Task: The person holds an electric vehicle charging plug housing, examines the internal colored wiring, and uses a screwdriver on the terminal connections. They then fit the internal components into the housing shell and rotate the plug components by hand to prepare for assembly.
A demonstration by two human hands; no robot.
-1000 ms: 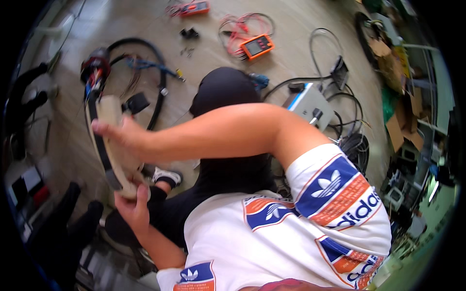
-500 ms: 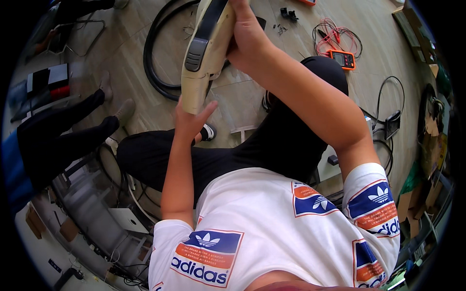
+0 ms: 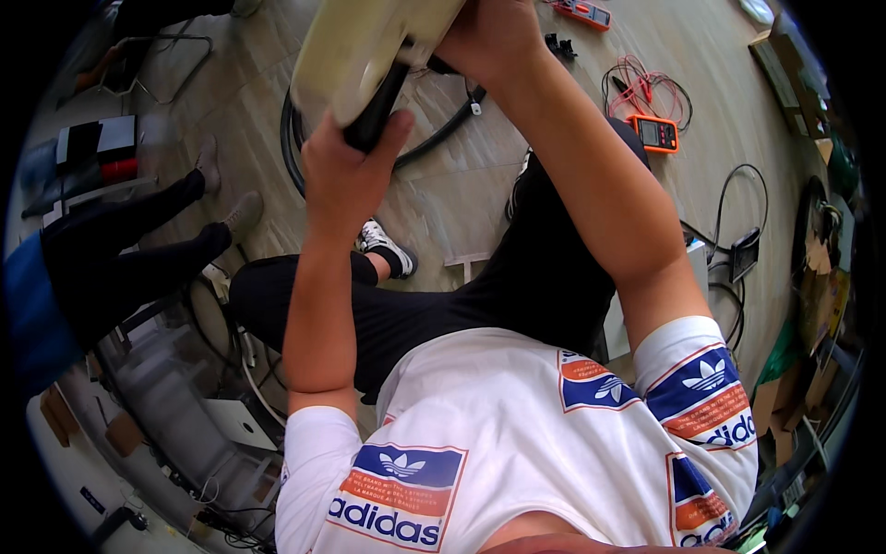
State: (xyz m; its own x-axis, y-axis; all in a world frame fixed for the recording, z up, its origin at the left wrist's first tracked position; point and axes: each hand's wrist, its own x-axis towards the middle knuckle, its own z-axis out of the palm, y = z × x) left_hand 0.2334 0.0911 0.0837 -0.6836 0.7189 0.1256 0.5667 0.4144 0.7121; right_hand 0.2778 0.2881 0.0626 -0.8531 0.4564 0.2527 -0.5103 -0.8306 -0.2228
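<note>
In the head view I saw the cream housing (image 3: pixel 369 42) at the upper edge, held up over a looped black cable (image 3: pixel 443 136). The left hand (image 3: pixel 347 171) was wrapped round its black handle (image 3: pixel 378 109); the right hand (image 3: pixel 496 42) was at its right side, fingers hidden, so I couldn't tell their grip.

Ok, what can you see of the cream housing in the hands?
The cream housing looks like hard plastic, with a rounded lower end. A black bar slants down by its lower right side. It is held tilted above the floor, top cropped. The left hand's grip is around the black bar; the right hand's grip, partly hidden, is at the housing's right.
</note>
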